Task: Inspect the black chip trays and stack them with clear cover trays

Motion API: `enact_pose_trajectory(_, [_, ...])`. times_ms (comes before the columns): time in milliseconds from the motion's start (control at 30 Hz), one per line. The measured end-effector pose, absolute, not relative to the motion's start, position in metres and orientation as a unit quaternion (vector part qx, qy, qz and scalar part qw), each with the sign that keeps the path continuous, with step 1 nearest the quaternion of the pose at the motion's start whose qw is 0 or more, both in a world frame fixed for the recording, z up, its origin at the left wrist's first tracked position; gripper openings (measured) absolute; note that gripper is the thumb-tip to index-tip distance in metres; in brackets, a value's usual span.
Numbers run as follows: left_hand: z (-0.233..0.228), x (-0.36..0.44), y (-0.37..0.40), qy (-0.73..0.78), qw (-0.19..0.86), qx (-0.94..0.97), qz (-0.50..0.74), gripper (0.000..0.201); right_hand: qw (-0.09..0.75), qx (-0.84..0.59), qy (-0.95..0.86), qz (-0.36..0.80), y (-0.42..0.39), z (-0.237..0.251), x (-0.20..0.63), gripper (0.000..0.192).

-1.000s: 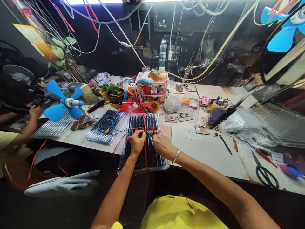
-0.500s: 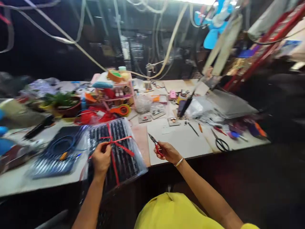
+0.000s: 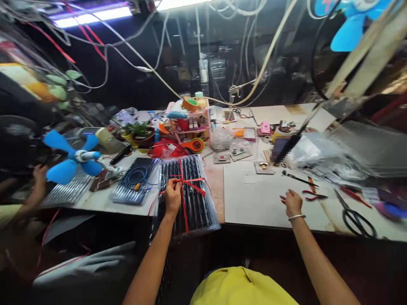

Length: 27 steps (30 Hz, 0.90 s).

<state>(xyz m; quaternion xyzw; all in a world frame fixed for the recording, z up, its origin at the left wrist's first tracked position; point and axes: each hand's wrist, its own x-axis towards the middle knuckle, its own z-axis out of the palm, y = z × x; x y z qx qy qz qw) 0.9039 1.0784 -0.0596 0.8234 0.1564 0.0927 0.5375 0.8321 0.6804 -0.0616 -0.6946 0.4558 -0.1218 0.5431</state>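
Note:
A clear-wrapped stack of dark, ribbed strips lies on the table's front edge, tied crosswise with red ribbon. My left hand pinches the ribbon near its knot, resting over the left half of the bundle. Over the white board at the right, my right hand holds nothing, its fingers loosely bent and apart. Red-handled pliers lie just to the right of that hand. Farther right are black-handled scissors.
Left of the bundle lies another wrapped stack with a coiled blue cord. A blue-bladed fan stands beyond it, near another person's hand. A pink rack and plastic bags stand behind. Cables hang overhead.
My right hand has moved right and let go of the pliers, which now lie on the table. My left hand stays at the ribbon knot. The view has turned left.

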Motion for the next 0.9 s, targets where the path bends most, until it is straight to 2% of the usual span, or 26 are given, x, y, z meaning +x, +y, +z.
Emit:
enact_pose_trajectory(167, [-0.054, 0.898, 1.086, 0.115, 0.609, 0.782, 0.062, 0.020, 0.552, -0.833, 0.048, -0.008, 0.840, -0.032, 0.855, 0.018])
enact_pose_trajectory(233, [-0.050, 0.896, 1.088, 0.100, 0.636, 0.764, 0.045, 0.025, 0.503, -0.860, -0.088, 0.012, 0.901, -0.021, 0.865, 0.015])
enact_pose_trajectory(333, [-0.046, 0.898, 1.091, 0.091, 0.665, 0.741, 0.016, 0.032, 0.399, -0.901, -0.170, 0.010, 0.954, -0.017, 0.891, 0.016])
enact_pose_trajectory(433, [-0.044, 0.899, 1.095, 0.096, 0.676, 0.730, -0.008, 0.034, 0.316, -0.925, -0.211, 0.022, 0.966, -0.021, 0.913, 0.017])
enact_pose_trajectory(533, [-0.044, 0.900, 1.095, 0.109, 0.672, 0.732, -0.010, 0.033, 0.273, -0.928, -0.249, 0.035, 0.961, -0.023, 0.923, 0.020])
enact_pose_trajectory(767, [-0.042, 0.907, 1.087, 0.107, 0.629, 0.770, 0.003, 0.028, 0.261, -0.923, -0.279, 0.048, 0.953, -0.023, 0.930, 0.020])
enact_pose_trajectory(900, [-0.043, 0.907, 1.086, 0.108, 0.620, 0.777, -0.001, 0.034, 0.265, -0.922, -0.277, 0.051, 0.957, -0.023, 0.929, 0.015])
